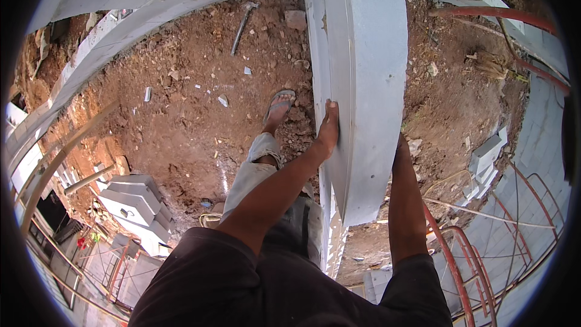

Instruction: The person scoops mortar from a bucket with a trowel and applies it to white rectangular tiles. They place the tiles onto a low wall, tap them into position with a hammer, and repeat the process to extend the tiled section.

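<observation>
A long pale grey concrete block (375, 115) lies lengthwise on top of a narrow wall (319, 48) of the same colour, running away from me. My left hand (328, 130) presses against the block's left side, fingers pointing forward along its face. On the opposite side, my right hand (400, 150) is against the block's right edge; its fingers are mostly hidden behind it. Between them the two hands hold the block. Its near end hangs in front of my body, right of my left leg (257, 172).
A hammer (243, 29) lies on the reddish dirt (175, 109) ahead left. Stacked grey blocks (136, 206) stand at lower left, with more block pieces (487, 154) at right. Red metal scaffold frames (466, 254) rise at lower right. Low block walls (121, 36) curve across the far side.
</observation>
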Tool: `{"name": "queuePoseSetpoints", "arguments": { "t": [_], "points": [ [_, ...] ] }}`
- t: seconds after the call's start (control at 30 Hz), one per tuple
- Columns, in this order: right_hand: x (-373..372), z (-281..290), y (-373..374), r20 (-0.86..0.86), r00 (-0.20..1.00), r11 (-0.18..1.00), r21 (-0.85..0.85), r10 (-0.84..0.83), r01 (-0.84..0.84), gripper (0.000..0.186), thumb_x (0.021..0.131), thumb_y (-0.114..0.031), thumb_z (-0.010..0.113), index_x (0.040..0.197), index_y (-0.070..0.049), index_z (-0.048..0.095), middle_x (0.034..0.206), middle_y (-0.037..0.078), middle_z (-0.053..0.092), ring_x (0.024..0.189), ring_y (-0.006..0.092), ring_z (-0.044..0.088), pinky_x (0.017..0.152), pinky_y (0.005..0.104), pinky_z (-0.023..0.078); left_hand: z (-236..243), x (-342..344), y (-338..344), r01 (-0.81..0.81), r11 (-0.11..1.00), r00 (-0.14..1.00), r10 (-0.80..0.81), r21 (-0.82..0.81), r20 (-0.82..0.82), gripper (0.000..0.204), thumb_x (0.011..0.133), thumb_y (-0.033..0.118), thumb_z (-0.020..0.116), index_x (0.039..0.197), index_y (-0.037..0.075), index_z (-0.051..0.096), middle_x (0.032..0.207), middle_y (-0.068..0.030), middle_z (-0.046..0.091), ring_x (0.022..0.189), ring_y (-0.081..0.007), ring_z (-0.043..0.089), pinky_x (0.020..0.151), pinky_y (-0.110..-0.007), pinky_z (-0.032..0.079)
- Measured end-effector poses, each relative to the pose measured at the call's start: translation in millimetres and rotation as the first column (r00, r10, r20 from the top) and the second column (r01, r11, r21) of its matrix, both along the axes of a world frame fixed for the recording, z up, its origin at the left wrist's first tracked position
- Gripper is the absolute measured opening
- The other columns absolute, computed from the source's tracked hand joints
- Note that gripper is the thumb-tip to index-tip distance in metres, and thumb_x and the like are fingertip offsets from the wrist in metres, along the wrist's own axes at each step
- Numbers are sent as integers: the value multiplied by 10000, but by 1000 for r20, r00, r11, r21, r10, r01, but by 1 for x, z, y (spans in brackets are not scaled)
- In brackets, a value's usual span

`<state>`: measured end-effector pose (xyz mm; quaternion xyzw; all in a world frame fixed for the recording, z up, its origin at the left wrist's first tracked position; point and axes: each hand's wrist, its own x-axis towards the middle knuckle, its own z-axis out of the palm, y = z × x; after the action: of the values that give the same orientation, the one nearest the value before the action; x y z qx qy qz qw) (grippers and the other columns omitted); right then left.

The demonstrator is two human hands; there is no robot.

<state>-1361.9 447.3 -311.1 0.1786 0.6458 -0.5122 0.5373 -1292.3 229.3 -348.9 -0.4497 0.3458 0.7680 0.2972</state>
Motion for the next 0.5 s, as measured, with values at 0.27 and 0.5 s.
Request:
{"name": "queuePoseSetpoints", "arguments": {
  "t": [0.27,0.5],
  "points": [
    [-13,0,0,-64,998,997,-73,-4,-1,680,1055,-512,377,1532,-28,361,1459,145,516,1289,267,532,1090,382,402,46,-23,-21,178,981,980,-185,81,76,1012,929,811,258,1610,82,89,1610,-149,279,1460,-290,303,1206,-415,228],
    [11,107,-36,-435,810,897,12,-393,442,710,1038,-587,366,1560,-107,342,1539,191,427,1436,318,379,1186,419,291,57,-44,-72,17,933,991,-63,-359,-116,1048,901,808,372,1586,37,190,1581,-200,344,1466,-348,313,1158,-468,321]
  ]
}}
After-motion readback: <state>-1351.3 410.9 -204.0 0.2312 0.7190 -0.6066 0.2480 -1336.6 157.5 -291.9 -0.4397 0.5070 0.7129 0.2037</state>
